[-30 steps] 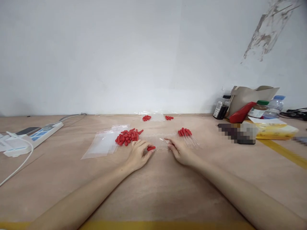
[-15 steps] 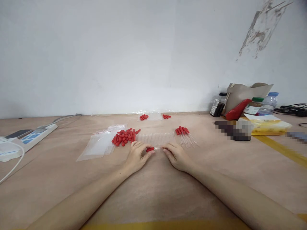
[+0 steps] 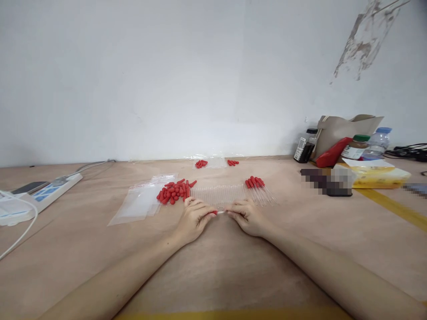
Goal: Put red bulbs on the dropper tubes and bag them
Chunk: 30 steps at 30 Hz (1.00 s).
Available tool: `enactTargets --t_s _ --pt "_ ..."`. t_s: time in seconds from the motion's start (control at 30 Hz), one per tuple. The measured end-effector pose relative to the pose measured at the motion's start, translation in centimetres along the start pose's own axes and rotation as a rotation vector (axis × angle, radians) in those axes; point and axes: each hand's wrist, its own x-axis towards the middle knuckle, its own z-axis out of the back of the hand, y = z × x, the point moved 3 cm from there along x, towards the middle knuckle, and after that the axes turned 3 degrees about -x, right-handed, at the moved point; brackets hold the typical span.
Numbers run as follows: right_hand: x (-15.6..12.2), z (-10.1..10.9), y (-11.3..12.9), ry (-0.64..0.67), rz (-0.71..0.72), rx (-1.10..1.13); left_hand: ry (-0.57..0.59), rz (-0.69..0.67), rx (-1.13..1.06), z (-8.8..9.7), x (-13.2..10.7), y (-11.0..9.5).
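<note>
Between the fingers of my left hand (image 3: 195,218) is a red rubber dropper bulb (image 3: 214,213), mostly covered by the fingertips. My right hand (image 3: 247,216) pinches a thin clear glass tube (image 3: 221,212), whose other end meets the bulb. Just beyond my hands lies a row of clear glass tubes (image 3: 218,195), side by side. A heap of red rubber bulbs (image 3: 173,192) sits beyond my left hand. Past my right hand lie several droppers (image 3: 256,183), glass tubes with red bulbs on their ends.
Clear zip bags (image 3: 136,202) lie left of the heap. Bags with red bulbs (image 3: 201,164) rest by the wall. At far left is a power strip (image 3: 50,192) with a phone. Bottles (image 3: 304,146), a jar (image 3: 356,147) and a yellow tissue pack (image 3: 380,176) stand at right.
My left fingers have closed further over the red bulb, which now shows only its end. Both hands have come slightly nearer to me, with bulb and tube still joined end to end.
</note>
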Motion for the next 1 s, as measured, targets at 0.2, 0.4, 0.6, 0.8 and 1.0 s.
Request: enactTargets --t_s 0.2,0.4,0.6,0.8,1.0 --pt "-0.1 0.4 0.4 0.007 0.026 -0.134 0.029 -0.029 0.045 -0.4 -0.2 -0.1" --pt "-0.3 0.3 1.0 -0.020 0.081 -0.259 -0.002 -0.081 0.083 -0.7 -0.4 0.2" --pt "-0.3 0.4 1.4 -0.024 0.079 -0.238 0.008 -0.108 0.101 -0.7 -0.4 0.2" --pt "-0.1 0.1 1.7 0.001 0.091 -0.192 0.017 -0.134 0.070 -0.7 -0.3 -0.1" --pt "0.2 -0.1 1.9 0.010 0.105 -0.188 0.044 -0.110 0.086 -0.7 -0.2 -0.1"
